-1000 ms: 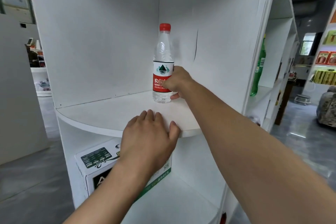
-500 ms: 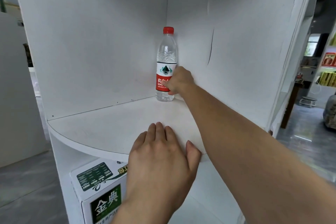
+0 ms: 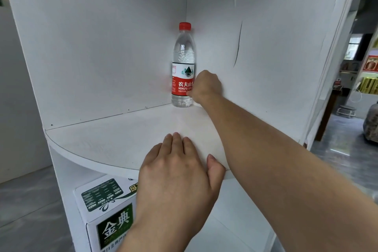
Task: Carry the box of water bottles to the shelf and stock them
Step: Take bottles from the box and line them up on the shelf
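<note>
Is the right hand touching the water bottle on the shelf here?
Touching. The head view shows the right hand closed against the label side of the upright water bottle, with no gap visible, at the back corner of the shelf.

Grey floor (image 3: 30,200), a round stool (image 3: 345,111) and distant stocked display racks (image 3: 368,80) at right.

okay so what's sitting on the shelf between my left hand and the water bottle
Nothing. In the head view, the stretch of white shelf between the left hand at the front edge and the water bottle in the back corner is bare board.
</note>
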The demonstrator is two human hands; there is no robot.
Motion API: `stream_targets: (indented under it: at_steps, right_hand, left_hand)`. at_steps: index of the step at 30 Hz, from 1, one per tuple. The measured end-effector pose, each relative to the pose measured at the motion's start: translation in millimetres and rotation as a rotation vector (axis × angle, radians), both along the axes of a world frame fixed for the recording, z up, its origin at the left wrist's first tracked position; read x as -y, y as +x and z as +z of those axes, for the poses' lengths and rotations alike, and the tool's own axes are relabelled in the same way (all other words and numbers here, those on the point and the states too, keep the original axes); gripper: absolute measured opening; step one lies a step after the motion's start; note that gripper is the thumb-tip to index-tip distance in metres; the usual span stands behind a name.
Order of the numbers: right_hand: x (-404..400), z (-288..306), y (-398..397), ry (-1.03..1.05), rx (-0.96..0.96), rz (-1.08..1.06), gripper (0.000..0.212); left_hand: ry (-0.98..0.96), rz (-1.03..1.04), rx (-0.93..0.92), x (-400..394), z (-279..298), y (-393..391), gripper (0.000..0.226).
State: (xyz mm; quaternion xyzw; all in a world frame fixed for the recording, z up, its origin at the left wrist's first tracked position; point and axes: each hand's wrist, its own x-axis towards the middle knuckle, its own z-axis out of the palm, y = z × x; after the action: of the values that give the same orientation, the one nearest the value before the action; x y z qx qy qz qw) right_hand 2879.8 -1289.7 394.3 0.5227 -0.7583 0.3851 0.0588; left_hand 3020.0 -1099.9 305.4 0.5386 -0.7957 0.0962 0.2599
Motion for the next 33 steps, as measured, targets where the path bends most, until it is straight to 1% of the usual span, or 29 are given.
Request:
stream_targets:
  at_steps: [2,4,8,11,13,15,18,20,21,22,23,24,25,27,28,30,32,33]
  right_hand:
    - [3.7,-1.2,3.0,-0.034,-0.009,0.016,0.022]
    - [6.7,-2.8,3.9,-0.046,-0.008,0.041,0.021]
    - [6.0,-3.8,1.8,0.006,-0.003,0.070,0.025]
    - [0.8,-1.7,0.7,0.036,0.001,0.090,0.028]
    - [-7.4,-0.7,3.2,0.093,-0.014,0.119,0.033]
    - [-29.3,-0.4,7.4,0.204,-0.050,0.174,0.041]
    - [-85.2,-4.7,10.7,0.341,-0.200,0.272,0.050]
    - [-133.3,-11.0,5.4,0.376,-0.267,0.329,0.045]
    - [-155.8,-17.5,-1.4,0.372,-0.253,0.352,0.034]
    - [-178.0,-24.3,-7.5,0.348,-0.240,0.378,0.020]
    - [-197.9,-30.1,-13.1,0.309,-0.223,0.397,0.026]
    - [-220.5,-40.8,-24.2,0.273,-0.198,0.392,0.036]
    - [-237.0,-51.3,-32.8,0.221,-0.189,0.390,0.038]
    - [-272.3,-79.3,-49.4,0.072,-0.201,0.393,0.035]
    - [-287.1,-94.1,-55.7,-0.037,-0.210,0.388,0.036]
    - [-312.1,-133.1,-73.5,-0.215,-0.192,0.344,0.038]
    - [-331.0,-186.8,-95.0,-0.235,-0.096,0.284,0.035]
    - [-338.5,-217.4,-105.9,-0.179,-0.021,0.247,0.031]
  left_hand:
    - [0.005,0.002,0.002,-0.6,0.3,0.3,0.062]
    - [0.023,-0.001,0.011,-1.5,1.3,0.4,0.063]
    - [0.053,-0.002,0.038,-3.4,4.9,2.1,0.061]
    - [0.041,0.006,0.046,-4.5,7.6,2.8,0.056]
    - [0.038,0.011,0.048,-6.1,11.6,3.6,0.051]
    - [0.002,0.022,0.044,-9.2,15.6,5.0,0.046]
    - [-0.063,0.040,0.056,-9.7,18.6,7.2,0.039]
    - [-0.064,0.050,0.075,-12.2,19.3,5.3,0.041]
    - [-0.051,0.048,0.063,-17.5,21.6,3.0,0.044]
    - [-0.032,0.036,0.028,-20.3,22.6,1.9,0.046]
    - [-0.022,0.018,-0.012,-20.7,22.2,2.1,0.045]
    - [-0.022,-0.014,-0.035,-21.0,17.8,-1.1,0.044]
    - [-0.042,-0.040,-0.065,-20.5,15.7,-1.2,0.043]
    - [-0.131,-0.108,-0.165,-26.5,7.1,-7.4,0.042]
    - [-0.181,-0.157,-0.213,-33.3,1.2,-14.2,0.039]
    - [-0.218,-0.335,-0.307,-59.4,-17.8,-38.3,0.037]
    - [-0.182,-0.585,-0.358,-88.1,-43.9,-64.7,0.037]
    - [-0.144,-0.677,-0.360,-99.3,-60.7,-76.6,0.037]
